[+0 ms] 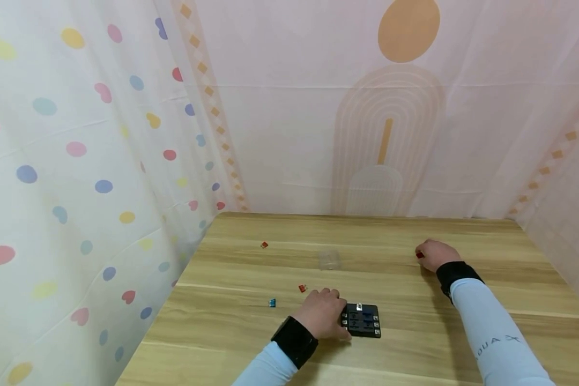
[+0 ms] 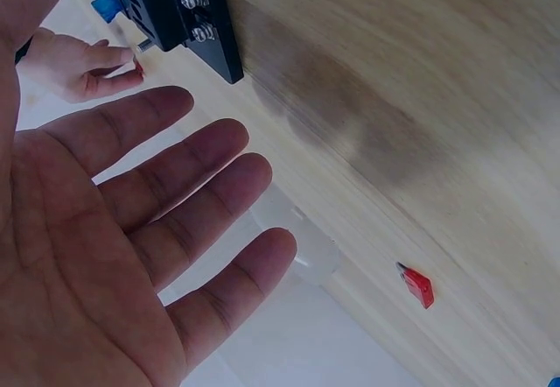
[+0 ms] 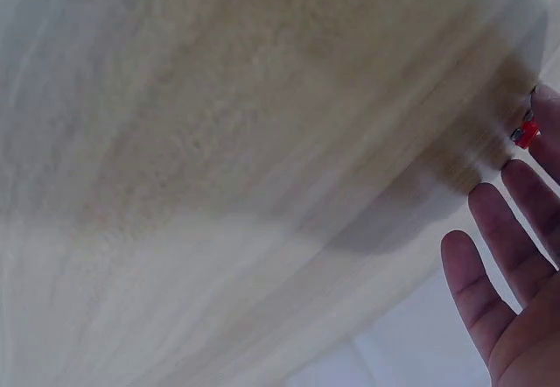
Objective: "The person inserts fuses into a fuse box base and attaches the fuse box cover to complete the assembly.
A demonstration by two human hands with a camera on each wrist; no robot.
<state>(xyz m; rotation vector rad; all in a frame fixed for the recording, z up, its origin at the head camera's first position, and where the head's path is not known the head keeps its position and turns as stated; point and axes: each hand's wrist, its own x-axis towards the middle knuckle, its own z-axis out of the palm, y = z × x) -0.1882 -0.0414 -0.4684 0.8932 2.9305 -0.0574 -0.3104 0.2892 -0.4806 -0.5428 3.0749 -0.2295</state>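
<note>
A black fuse block with screw terminals lies near the front of the table. My left hand is at its left edge, fingers straight; the left wrist view shows the open palm beside the fuse block, which has blue fuses in it. Whether the thumb touches the block is unclear. Farther back on the right, my right hand pinches a small red blade fuse between thumb and index finger, just over the tabletop. The right wrist view shows this red fuse at the fingertips, other fingers loosely extended.
Left of the block lie a red fuse and a blue fuse. Another red fuse is farther back. A clear plastic cover sits mid-table. Curtains hang behind the wooden table.
</note>
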